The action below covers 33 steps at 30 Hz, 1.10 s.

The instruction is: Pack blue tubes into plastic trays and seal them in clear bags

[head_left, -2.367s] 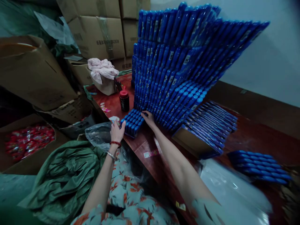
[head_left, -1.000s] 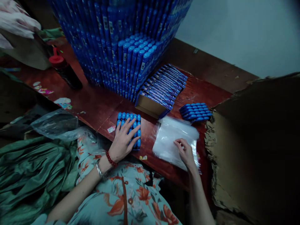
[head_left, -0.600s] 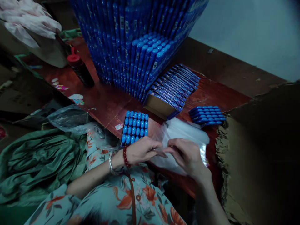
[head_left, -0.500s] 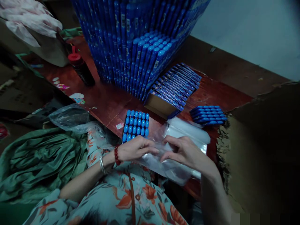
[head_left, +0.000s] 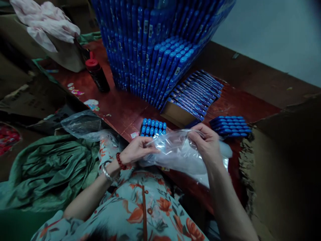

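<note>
A clear plastic bag [head_left: 173, 147] stretches between both hands above the table edge. My left hand [head_left: 135, 150], with a red bead bracelet and a silver bangle at the wrist, pinches the bag's left side. Thumb and fingers of my right hand [head_left: 207, 140] are closed on its upper right part. Just behind the left hand is a block of blue-topped packs [head_left: 153, 126] standing in rows, its near part covered by the bag and hand. Under and right of the bag lies a stack of clear plastic bags [head_left: 225, 150].
A tall wall of blue packs [head_left: 140, 50] rises at the back. Before it stands an open cardboard box [head_left: 179, 115] with a row of flat blue cards. More blue packs [head_left: 230, 126] sit at right, a red-capped bottle [head_left: 99, 75] at left. Green cloth [head_left: 50, 170] lies lower left.
My hands have moved apart, and the clear bag is now spread and lifted between them. It covers more of the blue-topped packs. The whole view has shifted slightly.
</note>
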Each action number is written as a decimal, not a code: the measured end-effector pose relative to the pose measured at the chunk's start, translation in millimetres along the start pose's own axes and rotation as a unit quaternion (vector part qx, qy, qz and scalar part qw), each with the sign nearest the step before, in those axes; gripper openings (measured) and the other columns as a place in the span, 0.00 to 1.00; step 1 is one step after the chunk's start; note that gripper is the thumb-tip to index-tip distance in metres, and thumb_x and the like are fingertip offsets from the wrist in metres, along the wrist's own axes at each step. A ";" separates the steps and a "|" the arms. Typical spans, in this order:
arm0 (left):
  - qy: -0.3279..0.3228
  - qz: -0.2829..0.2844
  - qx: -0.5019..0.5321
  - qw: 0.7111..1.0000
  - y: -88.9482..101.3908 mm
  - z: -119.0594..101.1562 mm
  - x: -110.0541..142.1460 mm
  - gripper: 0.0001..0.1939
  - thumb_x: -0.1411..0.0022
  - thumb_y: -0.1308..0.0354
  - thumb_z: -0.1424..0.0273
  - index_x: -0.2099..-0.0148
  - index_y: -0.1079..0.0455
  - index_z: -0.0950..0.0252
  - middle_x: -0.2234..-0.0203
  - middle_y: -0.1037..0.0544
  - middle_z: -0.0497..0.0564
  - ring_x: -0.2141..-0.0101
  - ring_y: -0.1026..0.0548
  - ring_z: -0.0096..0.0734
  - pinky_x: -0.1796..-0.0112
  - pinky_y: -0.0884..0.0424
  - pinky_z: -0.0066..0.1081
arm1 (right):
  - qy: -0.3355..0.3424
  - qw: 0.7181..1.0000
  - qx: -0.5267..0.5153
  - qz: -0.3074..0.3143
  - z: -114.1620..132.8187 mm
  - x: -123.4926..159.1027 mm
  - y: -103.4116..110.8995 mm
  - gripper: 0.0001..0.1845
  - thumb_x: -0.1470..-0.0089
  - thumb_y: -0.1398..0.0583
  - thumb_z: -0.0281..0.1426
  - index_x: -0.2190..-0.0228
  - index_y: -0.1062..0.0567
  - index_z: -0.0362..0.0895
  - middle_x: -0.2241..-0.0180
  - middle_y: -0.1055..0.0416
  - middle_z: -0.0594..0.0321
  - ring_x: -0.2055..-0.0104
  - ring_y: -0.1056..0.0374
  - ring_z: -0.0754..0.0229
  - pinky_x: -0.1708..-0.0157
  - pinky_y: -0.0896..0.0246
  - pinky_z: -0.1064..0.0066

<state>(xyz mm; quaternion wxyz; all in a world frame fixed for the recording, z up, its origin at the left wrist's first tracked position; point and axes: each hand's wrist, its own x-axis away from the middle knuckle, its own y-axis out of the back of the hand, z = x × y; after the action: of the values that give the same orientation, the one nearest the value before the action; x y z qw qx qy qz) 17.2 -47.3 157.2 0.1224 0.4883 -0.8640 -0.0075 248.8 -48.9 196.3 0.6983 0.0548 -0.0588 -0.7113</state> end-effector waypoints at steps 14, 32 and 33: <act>-0.588 -0.009 -0.424 0.688 -83.0 45.3 6.8 0.05 0.39 0.49 0.76 0.66 0.33 0.67 0.80 0.32 0.46 0.77 0.36 0.24 0.71 0.41 0.29 | -0.037 0.905 0.395 0.154 -113.8 32.1 64.3 0.44 0.53 0.42 0.51 0.39 0.46 0.47 0.45 0.39 0.51 0.46 0.39 0.50 0.49 0.42 0.56; -0.341 0.174 -0.576 0.723 -161.5 42.1 -74.5 0.10 0.36 0.51 0.76 0.64 0.29 0.70 0.66 0.25 0.57 0.61 0.29 0.38 0.58 0.40 0.38 | -0.035 0.747 0.660 -0.067 -83.8 3.5 154.2 0.19 0.46 0.45 0.41 0.58 0.28 0.42 0.56 0.32 0.46 0.53 0.38 0.44 0.55 0.45 0.48; -0.323 0.176 -0.584 0.724 -166.0 43.6 -77.6 0.10 0.37 0.50 0.77 0.64 0.28 0.71 0.66 0.25 0.58 0.62 0.29 0.38 0.57 0.40 0.39 | -0.034 0.745 0.662 -0.073 -88.9 1.1 153.4 0.23 0.46 0.46 0.42 0.53 0.31 0.42 0.50 0.35 0.44 0.50 0.40 0.42 0.53 0.48 0.43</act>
<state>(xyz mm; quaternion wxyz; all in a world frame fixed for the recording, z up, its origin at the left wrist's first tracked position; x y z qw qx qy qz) 185.7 -73.1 77.1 0.0957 0.1270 -0.7466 -0.6460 414.3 -53.4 133.1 0.4296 0.4833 -0.5349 -0.5439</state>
